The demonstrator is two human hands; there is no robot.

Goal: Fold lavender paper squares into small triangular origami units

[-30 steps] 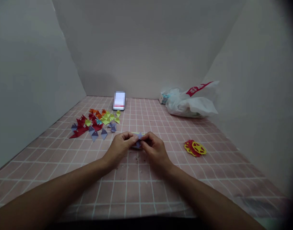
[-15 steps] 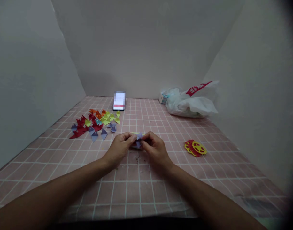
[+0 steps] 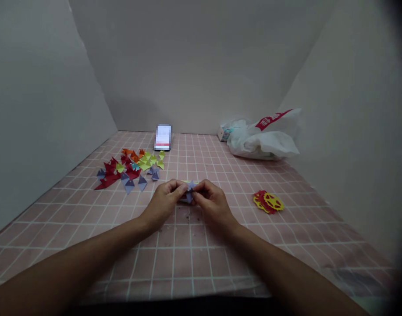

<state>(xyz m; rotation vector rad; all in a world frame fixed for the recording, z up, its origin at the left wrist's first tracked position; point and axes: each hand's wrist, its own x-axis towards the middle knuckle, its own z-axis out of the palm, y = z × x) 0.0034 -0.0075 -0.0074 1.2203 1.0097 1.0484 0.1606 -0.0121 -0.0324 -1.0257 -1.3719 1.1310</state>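
Between my fingertips, low over the middle of the table, is a small piece of folded purple paper (image 3: 190, 195) with pointed ends. My left hand (image 3: 166, 199) pinches it from the left, thumb on top. From the right, my right hand (image 3: 213, 201) grips it between thumb and forefinger. Fingers cover part of the paper. A strip of pale yellow shows just behind it, too little to name. To the left lie several folded paper pieces: purple ones (image 3: 142, 183), red ones (image 3: 109, 176), yellow-green ones (image 3: 144, 164) and orange ones (image 3: 134, 155).
Red and yellow cut-out paper rounds (image 3: 273, 202) with star shapes lie in a stack at the right. A phone with a lit screen (image 3: 163, 137) stands at the back. A white plastic bag (image 3: 263, 142) rests at the back right, beside a small box (image 3: 224, 133). Walls enclose the checked tablecloth (image 3: 174, 263).
The purple paper has turned slightly between my fingers, and more of its points show. Both hands stay almost in place. The view has shifted very little.
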